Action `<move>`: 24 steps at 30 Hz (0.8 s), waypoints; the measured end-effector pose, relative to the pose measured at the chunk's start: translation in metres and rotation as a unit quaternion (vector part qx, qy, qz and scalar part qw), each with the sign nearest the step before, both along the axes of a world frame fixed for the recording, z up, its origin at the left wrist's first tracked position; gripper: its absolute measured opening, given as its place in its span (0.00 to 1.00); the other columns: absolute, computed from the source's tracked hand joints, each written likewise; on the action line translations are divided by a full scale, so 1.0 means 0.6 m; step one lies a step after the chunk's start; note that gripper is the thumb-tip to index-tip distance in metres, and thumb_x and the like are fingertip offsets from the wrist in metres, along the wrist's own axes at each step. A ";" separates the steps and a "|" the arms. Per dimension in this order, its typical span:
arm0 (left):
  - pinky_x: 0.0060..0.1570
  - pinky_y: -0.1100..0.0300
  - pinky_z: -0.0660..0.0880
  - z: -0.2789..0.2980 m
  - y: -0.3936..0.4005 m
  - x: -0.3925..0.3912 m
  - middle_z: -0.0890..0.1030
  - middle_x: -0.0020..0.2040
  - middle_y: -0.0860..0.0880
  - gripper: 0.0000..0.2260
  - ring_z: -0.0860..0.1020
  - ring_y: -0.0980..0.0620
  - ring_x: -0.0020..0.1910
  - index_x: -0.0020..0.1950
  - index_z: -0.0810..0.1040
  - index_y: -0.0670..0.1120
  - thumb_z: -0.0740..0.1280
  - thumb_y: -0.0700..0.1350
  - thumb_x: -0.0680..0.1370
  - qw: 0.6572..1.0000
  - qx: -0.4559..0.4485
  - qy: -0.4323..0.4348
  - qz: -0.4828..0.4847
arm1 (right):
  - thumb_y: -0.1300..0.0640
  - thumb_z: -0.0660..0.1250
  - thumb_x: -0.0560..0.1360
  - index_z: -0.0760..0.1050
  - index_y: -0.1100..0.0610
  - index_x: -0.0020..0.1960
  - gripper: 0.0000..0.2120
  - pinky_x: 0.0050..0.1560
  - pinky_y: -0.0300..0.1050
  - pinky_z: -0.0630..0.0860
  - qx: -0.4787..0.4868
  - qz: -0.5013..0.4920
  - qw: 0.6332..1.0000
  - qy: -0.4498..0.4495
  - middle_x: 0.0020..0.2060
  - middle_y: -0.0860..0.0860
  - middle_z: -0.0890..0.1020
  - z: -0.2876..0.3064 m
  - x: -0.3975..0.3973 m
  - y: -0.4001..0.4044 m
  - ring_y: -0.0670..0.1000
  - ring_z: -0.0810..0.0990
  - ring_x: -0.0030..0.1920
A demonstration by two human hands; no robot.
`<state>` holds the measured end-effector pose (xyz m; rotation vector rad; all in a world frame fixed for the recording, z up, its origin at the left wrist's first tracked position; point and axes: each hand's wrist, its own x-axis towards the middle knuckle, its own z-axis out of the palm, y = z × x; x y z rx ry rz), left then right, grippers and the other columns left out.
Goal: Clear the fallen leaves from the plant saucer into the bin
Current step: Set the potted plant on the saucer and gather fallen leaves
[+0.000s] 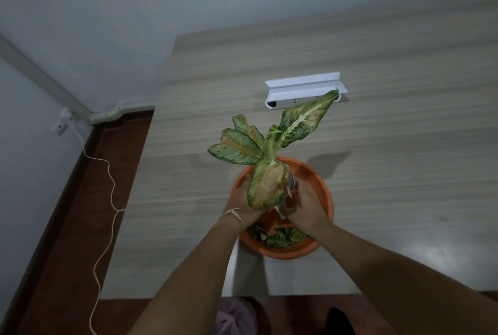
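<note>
An orange plant saucer [315, 181] sits on the wooden table [377, 146]. Over it stands a plant [269, 146] with speckled green and yellowed leaves, whose pot is mostly hidden by a drooping leaf and by my hands. My left hand [239, 205] cups the pot from the left. My right hand [304, 205] holds it from the right, fingers wrapped around it. Several fallen green leaves [280, 236] lie in the near part of the saucer, just below my wrists.
A white folded box [299, 92] lies on the table beyond the plant. A pinkish bag-lined bin [234, 315] shows below the table's near edge. A white cord [107, 200] trails over the dark floor on the left, from a wall socket [60, 125].
</note>
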<state>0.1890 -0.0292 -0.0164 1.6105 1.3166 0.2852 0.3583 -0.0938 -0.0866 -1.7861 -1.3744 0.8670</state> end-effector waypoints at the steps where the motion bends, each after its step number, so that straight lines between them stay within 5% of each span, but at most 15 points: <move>1: 0.63 0.50 0.74 0.004 0.002 -0.008 0.78 0.63 0.45 0.33 0.76 0.46 0.62 0.68 0.70 0.49 0.75 0.53 0.64 0.999 0.010 0.035 -0.004 | 0.48 0.73 0.69 0.66 0.42 0.67 0.29 0.57 0.45 0.76 -0.028 0.009 0.999 -0.016 0.59 0.41 0.77 -0.007 -0.001 -0.007 0.43 0.77 0.60; 6: 0.48 0.56 0.78 0.010 0.017 -0.054 0.84 0.48 0.47 0.15 0.81 0.45 0.50 0.53 0.78 0.52 0.70 0.51 0.67 0.970 0.087 0.198 -0.107 | 0.30 0.65 0.63 0.67 0.47 0.65 0.36 0.56 0.55 0.78 -0.138 -0.044 0.980 -0.135 0.59 0.47 0.75 -0.009 -0.014 -0.057 0.50 0.75 0.61; 11: 0.50 0.52 0.78 0.003 0.019 -0.062 0.82 0.51 0.43 0.12 0.80 0.42 0.50 0.50 0.79 0.49 0.67 0.52 0.70 0.931 0.100 0.269 -0.227 | 0.42 0.65 0.70 0.71 0.50 0.66 0.26 0.62 0.49 0.74 -0.135 0.134 0.959 -0.211 0.58 0.50 0.76 0.011 -0.032 -0.070 0.52 0.72 0.61; 15: 0.49 0.50 0.77 0.000 0.011 -0.056 0.79 0.53 0.43 0.14 0.78 0.41 0.50 0.52 0.78 0.50 0.66 0.54 0.70 0.867 0.141 0.346 -0.331 | 0.50 0.65 0.72 0.74 0.54 0.62 0.19 0.55 0.52 0.76 -0.107 0.282 0.910 -0.285 0.57 0.55 0.76 0.039 -0.057 -0.044 0.57 0.76 0.56; 24: 0.57 0.51 0.72 0.006 -0.015 -0.040 0.78 0.61 0.42 0.21 0.76 0.40 0.59 0.62 0.74 0.48 0.70 0.52 0.71 0.851 0.177 0.320 -0.377 | 0.50 0.62 0.76 0.68 0.56 0.67 0.22 0.58 0.57 0.73 -0.146 0.316 0.872 -0.344 0.62 0.59 0.74 0.040 -0.097 -0.020 0.61 0.74 0.60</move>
